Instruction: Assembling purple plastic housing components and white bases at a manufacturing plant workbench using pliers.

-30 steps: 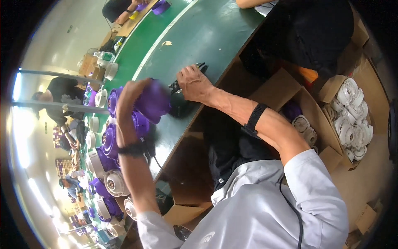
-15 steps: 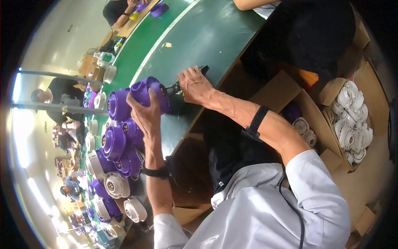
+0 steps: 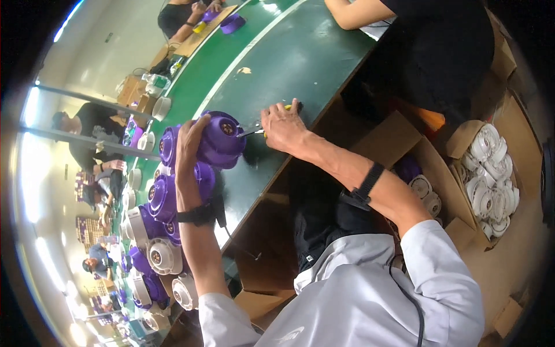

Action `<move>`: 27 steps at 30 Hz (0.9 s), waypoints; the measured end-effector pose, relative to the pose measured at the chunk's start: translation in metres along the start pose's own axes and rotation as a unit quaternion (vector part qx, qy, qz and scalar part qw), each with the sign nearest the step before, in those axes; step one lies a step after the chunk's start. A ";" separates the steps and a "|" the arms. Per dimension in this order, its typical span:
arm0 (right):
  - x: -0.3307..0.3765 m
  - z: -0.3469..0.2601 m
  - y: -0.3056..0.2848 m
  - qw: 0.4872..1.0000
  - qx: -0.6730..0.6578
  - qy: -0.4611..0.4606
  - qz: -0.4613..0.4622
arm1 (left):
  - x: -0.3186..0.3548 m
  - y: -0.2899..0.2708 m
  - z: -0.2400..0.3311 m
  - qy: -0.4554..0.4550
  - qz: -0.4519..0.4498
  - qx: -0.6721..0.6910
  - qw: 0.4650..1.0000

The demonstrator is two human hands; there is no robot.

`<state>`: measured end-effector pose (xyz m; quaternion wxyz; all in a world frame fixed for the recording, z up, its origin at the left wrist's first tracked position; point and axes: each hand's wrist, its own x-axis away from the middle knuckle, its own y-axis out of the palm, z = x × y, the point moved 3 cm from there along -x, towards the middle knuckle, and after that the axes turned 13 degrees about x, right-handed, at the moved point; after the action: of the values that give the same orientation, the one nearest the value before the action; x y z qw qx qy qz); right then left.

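My left hand (image 3: pixel 189 144) grips a round purple plastic housing (image 3: pixel 215 147) by its left side, tilted so that its round centre with copper-coloured detail faces right. In my right hand (image 3: pixel 283 128) is a pair of pliers (image 3: pixel 250 132), with yellow and black on the handles. Their thin metal tip points left and reaches the centre of the housing; whether it grips anything there is too small to tell. Just left of and below my left hand are more purple housings (image 3: pixel 162 198), piled on the bench. A white housing (image 3: pixel 164 256) lies among them.
The green bench (image 3: pixel 289 63) stretches ahead. At my right, an open cardboard box (image 3: pixel 523 139) holds many white round parts (image 3: pixel 490 173); another box (image 3: pixel 386 139) stands beside it. One person's arm (image 3: pixel 361 13) rests at the far right edge. Other people work along the left.
My left hand has turned the purple housing so its centre faces the pliers. The pliers' tip has come onto that centre, and my left forearm has shifted left.
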<state>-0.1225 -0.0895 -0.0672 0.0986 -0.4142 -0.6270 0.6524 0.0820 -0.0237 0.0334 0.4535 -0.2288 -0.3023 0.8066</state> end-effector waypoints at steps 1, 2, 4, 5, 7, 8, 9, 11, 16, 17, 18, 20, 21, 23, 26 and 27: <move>0.000 -0.003 -0.005 0.996 -0.016 -0.010 -0.088 | 0.005 -0.004 -0.015 -0.058 -0.010 0.138 0.989; -0.002 -0.006 -0.007 0.996 -0.018 -0.018 -0.088 | 0.011 -0.006 -0.029 -0.113 -0.020 0.274 0.955; -0.009 0.001 -0.011 0.993 -0.100 0.002 -0.063 | 0.015 -0.003 -0.038 -0.124 -0.030 0.323 0.938; -0.006 0.001 -0.009 0.991 -0.125 0.003 -0.040 | 0.017 0.000 -0.042 -0.119 -0.024 0.327 0.937; 0.001 0.000 0.004 0.997 -0.077 -0.007 -0.015 | 0.020 0.010 -0.030 -0.111 -0.015 0.323 0.940; 0.005 -0.001 0.009 0.999 -0.032 -0.018 0.010 | 0.019 0.011 -0.024 -0.111 -0.017 0.324 0.939; 0.010 -0.005 0.010 0.998 -0.037 -0.015 0.039 | 0.020 0.010 -0.021 -0.104 -0.017 0.286 0.952; 0.012 -0.005 0.013 0.998 -0.027 -0.017 0.054 | 0.019 0.009 -0.014 -0.097 -0.017 0.250 0.963; 0.017 -0.004 0.018 0.996 -0.003 -0.005 0.085 | 0.021 0.007 0.020 -0.064 0.004 0.028 0.998; 0.017 -0.002 0.018 0.995 0.003 0.000 0.096 | 0.018 0.009 0.024 -0.084 -0.049 0.026 0.995; 0.017 -0.003 0.015 0.994 0.006 0.001 0.110 | 0.015 0.010 0.023 -0.085 -0.048 0.026 0.995; 0.017 -0.005 0.012 0.993 0.014 -0.003 0.113 | 0.011 0.010 0.022 -0.051 -0.032 -0.017 0.998; 0.019 -0.004 0.013 0.993 0.024 -0.001 0.114 | 0.012 0.013 0.027 -0.051 -0.036 -0.016 0.998; 0.023 -0.003 0.014 0.991 0.056 0.007 0.118 | 0.012 0.018 0.036 -0.056 -0.037 -0.058 0.996; 0.024 -0.003 0.015 0.984 0.124 0.015 0.128 | 0.015 0.029 0.050 -0.036 -0.038 -0.112 0.992; 0.025 -0.005 0.015 0.978 0.161 0.015 0.133 | 0.016 0.033 0.053 -0.038 -0.039 -0.112 0.992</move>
<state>-0.1293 -0.0728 -0.0900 0.0863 -0.4823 -0.4519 0.7454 0.0205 -0.0379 0.0462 0.4445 -0.2347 -0.4164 0.7576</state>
